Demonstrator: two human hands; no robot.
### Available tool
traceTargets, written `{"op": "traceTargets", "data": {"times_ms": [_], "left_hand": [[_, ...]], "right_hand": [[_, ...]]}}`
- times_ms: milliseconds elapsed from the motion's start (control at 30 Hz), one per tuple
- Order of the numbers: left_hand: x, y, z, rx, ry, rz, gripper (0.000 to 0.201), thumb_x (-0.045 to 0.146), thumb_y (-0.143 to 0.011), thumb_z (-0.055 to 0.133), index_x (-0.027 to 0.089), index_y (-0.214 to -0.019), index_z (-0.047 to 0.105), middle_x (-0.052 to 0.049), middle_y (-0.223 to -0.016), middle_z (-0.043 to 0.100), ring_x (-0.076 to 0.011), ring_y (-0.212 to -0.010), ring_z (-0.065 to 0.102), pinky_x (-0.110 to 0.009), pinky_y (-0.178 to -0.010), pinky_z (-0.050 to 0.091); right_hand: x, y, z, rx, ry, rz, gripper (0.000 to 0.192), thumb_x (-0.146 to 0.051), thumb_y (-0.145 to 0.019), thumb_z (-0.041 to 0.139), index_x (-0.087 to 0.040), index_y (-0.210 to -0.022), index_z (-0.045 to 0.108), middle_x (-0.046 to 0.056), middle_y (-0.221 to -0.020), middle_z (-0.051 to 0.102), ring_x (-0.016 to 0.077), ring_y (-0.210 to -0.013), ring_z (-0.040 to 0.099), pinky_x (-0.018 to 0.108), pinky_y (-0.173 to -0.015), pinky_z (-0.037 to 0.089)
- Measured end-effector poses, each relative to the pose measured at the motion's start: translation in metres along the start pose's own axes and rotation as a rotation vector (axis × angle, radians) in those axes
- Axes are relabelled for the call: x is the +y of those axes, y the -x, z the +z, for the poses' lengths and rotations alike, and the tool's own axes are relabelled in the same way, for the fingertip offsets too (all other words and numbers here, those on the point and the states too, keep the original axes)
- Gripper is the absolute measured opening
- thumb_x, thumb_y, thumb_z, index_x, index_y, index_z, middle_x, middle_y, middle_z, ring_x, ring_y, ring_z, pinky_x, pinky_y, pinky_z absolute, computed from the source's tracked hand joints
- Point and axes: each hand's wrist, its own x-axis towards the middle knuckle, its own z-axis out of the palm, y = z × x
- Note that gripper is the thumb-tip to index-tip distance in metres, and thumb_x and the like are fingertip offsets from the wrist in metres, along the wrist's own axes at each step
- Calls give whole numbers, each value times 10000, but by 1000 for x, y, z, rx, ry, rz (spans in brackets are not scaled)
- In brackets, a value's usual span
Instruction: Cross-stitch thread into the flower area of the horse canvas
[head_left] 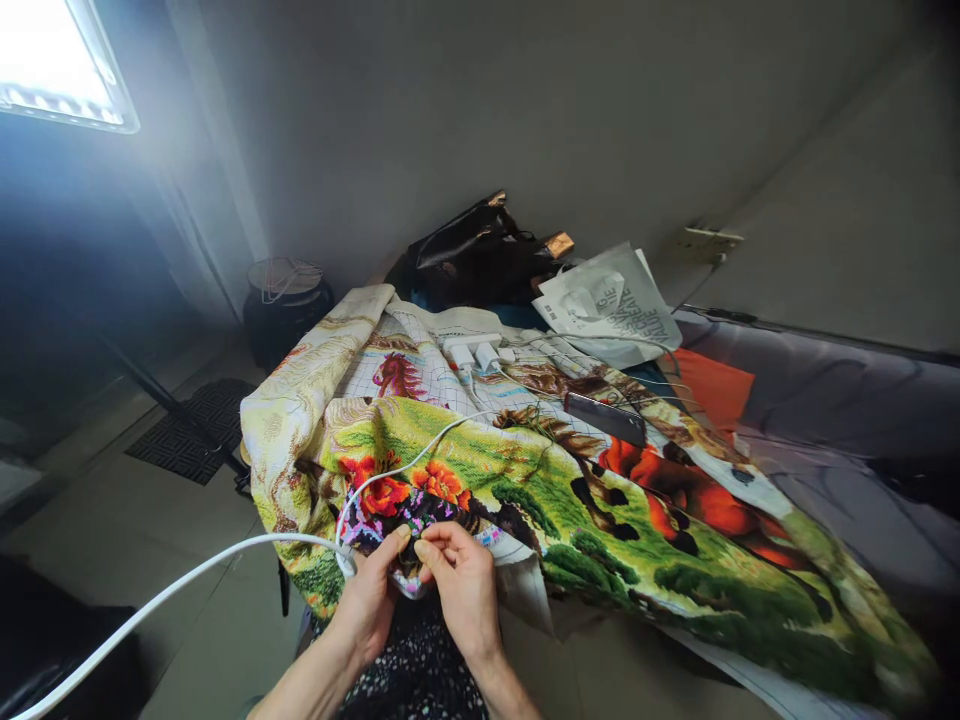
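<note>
A large cross-stitch cloth (pixel 517 465) with orange flowers, horses and green land spreads in front of me, its near edge bunched over my lap. My left hand (pixel 373 592) grips that edge, thumb on top by a dark patch with pink and purple stitches. Close beside it, my right hand (pixel 463 585) is pinched, thumb against forefinger, over the same patch. Whatever lies between its fingertips is too small to make out. A thick white cord (pixel 225 553) comes in from the lower left and ends at a white piece by my left hand.
On the cloth lie a white power strip (pixel 472 350) with plugs and a dark phone (pixel 604 418). Behind are a black bag (pixel 469 255) and a white paper bag (pixel 611 305). A round black stool (pixel 287 305) stands back left. A bright lamp (pixel 56 60) shines upper left.
</note>
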Motion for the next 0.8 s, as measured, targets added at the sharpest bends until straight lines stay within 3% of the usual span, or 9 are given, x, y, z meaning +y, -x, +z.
{"op": "traceTargets", "data": {"times_ms": [100,200,267,433,500,567,667,733,800], "left_hand": [[1,2,0,-17,-5,97,299,277,-559,822,135,-790,694,-25,-717,685,-138,-638,596,-276,-639,480],[1,2,-3,-55,-99,183,276,263,-578,810,137,-801,708,-54,-798,715,-180,-746,631,-327,-768,492],[1,1,-6,-91,-191,198,219,257,-582,803,132,-738,713,-55,-750,714,-187,-723,631,-331,-765,492],[2,-3,-10,-87,-307,250,188,279,-583,792,136,-671,709,-44,-701,711,-193,-666,627,-338,-724,498],[4,-2,-9,-91,-288,255,231,276,-577,792,138,-748,721,-60,-747,728,-224,-738,651,-370,-794,496],[6,1,-7,-114,-241,222,314,266,-570,793,142,-850,724,-83,-817,743,-257,-830,664,-404,-866,478],[9,7,-3,-156,-162,172,420,238,-569,795,149,-970,709,-96,-883,749,-275,-912,663,-421,-916,458],[11,9,-2,-175,-124,164,462,211,-571,794,155,-1019,696,-90,-899,750,-273,-949,657,-413,-935,448],[13,10,-3,-178,-103,144,496,193,-561,799,156,-1043,688,-85,-884,753,-275,-946,661,-412,-925,456]], "right_hand": [[-6,-3,-3,-19,55,-63,130,-266,-807,545,-162,-839,615,-5,-635,583,125,-501,544,218,-488,435],[-18,-5,-8,-91,327,-246,224,-202,-873,435,-183,-957,641,45,-828,653,145,-644,599,237,-598,455],[-26,-7,-9,-141,532,-317,252,-163,-892,392,-190,-972,630,58,-895,662,163,-746,615,243,-650,440],[-38,-15,-6,-250,888,-332,166,-134,-877,419,-180,-814,566,26,-652,625,160,-576,589,234,-527,344],[-46,-20,-10,-177,723,-318,169,-185,-889,418,-186,-767,535,4,-580,583,144,-496,557,227,-489,339],[-62,-23,-24,-48,327,-265,181,-283,-916,400,-197,-790,497,-6,-620,592,113,-421,518,214,-437,348],[-97,-27,-64,67,-271,-206,173,-401,-885,468,-229,-876,452,-18,-706,603,70,-331,420,198,-351,316],[-119,-29,-99,165,-447,-292,196,-371,-809,581,-229,-766,453,-74,-573,468,46,-330,336,206,-396,366],[-133,-31,-134,384,-411,-506,297,-358,-798,576,-218,-634,372,-99,-557,346,16,-354,264,261,-596,471]]}}
